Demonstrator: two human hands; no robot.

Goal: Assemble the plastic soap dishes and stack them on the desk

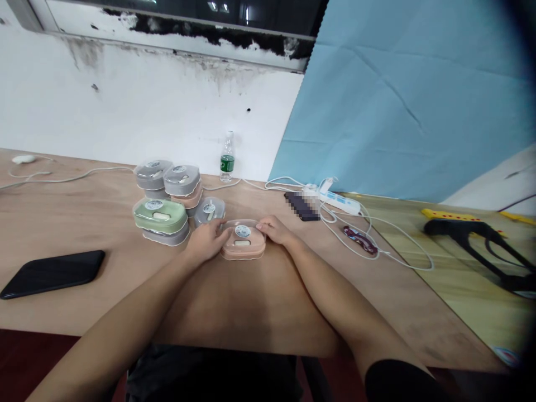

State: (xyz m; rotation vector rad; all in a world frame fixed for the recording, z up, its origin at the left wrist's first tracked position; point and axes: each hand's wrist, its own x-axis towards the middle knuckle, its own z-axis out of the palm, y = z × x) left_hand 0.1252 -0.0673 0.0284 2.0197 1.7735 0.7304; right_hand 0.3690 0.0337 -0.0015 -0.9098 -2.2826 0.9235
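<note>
The pink box [243, 249] sits on the worktop [251, 301], its lid bearing a round sticker. The left hand [208, 240] has thumb and fingers closed around its left end; the right hand [274, 230] pinches its right end near the back corner. How firmly they press, I cannot tell.

The worktop is brown wood, running back from the pink box to a white wall [167, 106] with stains and peeling patches. Above is a dark window [234, 14]; to the right of the box hangs a blue sheet [402, 100].

Left of the pink box, one small grey box [209, 209] stands just beside the left hand. Beyond it are three stacks, topped by one green box [161, 218] and two grey lids [182, 176]. Behind the pink box stands one bottle [226, 162]. To its right lie one power strip [341, 202], tangled white cable [397, 223], one dark slab [301, 207] and one maroon item [360, 240]; well to its left, one black phone [54, 272].

The slab is partly pixelated, the lower boxes are partly hidden, and a black frame [469, 240] far right of the pink box is smeared by blur.
</note>
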